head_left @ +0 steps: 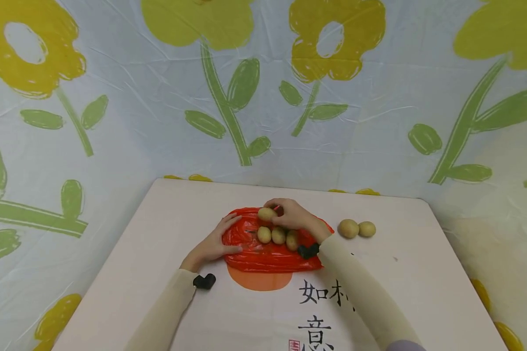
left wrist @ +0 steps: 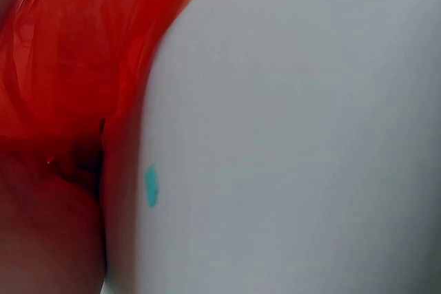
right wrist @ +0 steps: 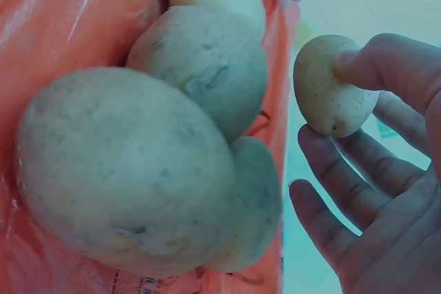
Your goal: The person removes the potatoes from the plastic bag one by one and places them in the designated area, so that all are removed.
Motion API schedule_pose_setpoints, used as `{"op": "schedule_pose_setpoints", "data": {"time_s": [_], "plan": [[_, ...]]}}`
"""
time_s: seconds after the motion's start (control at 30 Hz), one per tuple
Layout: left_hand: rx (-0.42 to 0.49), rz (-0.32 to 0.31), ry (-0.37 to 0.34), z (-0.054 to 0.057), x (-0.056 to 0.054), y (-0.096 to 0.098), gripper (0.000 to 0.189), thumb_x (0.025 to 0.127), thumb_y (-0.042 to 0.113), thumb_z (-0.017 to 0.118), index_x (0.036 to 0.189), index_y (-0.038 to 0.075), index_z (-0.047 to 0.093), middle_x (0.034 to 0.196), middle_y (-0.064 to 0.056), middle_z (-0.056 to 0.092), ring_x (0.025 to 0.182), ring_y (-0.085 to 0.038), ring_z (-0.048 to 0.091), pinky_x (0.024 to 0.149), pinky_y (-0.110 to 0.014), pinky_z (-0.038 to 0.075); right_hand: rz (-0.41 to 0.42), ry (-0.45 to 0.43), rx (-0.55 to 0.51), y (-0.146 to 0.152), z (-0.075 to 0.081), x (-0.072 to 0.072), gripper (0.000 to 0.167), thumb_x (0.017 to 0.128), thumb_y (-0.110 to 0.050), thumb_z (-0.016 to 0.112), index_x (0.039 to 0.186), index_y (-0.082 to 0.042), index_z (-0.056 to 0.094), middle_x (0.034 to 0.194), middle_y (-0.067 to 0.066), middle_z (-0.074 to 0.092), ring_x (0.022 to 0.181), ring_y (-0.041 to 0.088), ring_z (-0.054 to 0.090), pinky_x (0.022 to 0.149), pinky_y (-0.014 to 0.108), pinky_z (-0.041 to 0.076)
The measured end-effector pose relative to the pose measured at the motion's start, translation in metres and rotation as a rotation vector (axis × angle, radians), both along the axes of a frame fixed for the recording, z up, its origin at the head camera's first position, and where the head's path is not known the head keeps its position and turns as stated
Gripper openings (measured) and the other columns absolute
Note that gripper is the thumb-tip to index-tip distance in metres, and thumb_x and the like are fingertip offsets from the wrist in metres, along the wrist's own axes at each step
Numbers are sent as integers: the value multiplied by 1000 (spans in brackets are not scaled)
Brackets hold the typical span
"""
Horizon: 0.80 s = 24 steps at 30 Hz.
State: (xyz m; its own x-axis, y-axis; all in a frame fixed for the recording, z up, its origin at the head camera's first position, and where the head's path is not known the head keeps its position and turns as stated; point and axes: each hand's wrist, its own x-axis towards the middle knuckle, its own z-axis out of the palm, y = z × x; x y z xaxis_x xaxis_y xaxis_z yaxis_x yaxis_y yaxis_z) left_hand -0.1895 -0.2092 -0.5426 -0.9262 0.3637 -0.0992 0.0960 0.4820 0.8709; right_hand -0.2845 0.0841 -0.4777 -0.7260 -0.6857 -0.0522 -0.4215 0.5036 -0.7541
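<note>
R hand (head_left: 292,215) pinches a potato (head_left: 267,214) near far edge of red bag (head_left: 263,258); L hand (head_left: 215,243), fingers spread, touches bag's L side. Prob. best: light grip, bag steadied w/ L, so other potatoes (head_left: 278,236) don't roll.

We look into a small screened nook, like a makeshift booth: a creased sheet (head_left: 360,146) printed with yellow flowers (head_left: 355,39) and green leaves (head_left: 243,84) hangs behind the worktop (head_left: 180,214) and continues along both sides. On the worktop's pale surface we see black Chinese characters (head_left: 314,334) and an orange disc (head_left: 260,280). Whether a home or a studio lies beyond the sheet, we cannot tell.
</note>
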Motion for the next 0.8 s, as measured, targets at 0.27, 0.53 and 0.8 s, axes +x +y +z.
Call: {"op": "schedule_pose_setpoints", "data": {"time_s": [0.27, 0.53, 0.8], "plan": [[-9, -1, 2, 4, 0, 2, 93, 85, 29, 82, 163, 29, 31, 173, 2, 11, 160, -36, 4, 122, -71, 17, -49, 6, -37, 11, 14, 5, 40, 94, -18, 70, 134, -16, 65, 129, 5, 68, 102, 20, 66, 92, 36, 58], [20, -2, -27, 6, -2, 1, 93, 85, 33, 82, 163, 31, 30, 174, -1, 10, 159, -39, 7, 121, -72, 19, -98, 42, -131, 32, 30, 15, 39, 95, -13, 72, 133, -12, 65, 131, 9, 67, 110, 29, 67, 95, 44, 58], [78, 19, -66, 2, -4, -4, 91, 85, 29, 83, 161, 32, 33, 172, 0, 18, 158, -35, 16, 123, -64, 26, -167, 66, -194, 63, 44, 31, 40, 96, -15, 72, 135, -9, 65, 138, 13, 64, 118, 36, 66, 104, 54, 53]]}}
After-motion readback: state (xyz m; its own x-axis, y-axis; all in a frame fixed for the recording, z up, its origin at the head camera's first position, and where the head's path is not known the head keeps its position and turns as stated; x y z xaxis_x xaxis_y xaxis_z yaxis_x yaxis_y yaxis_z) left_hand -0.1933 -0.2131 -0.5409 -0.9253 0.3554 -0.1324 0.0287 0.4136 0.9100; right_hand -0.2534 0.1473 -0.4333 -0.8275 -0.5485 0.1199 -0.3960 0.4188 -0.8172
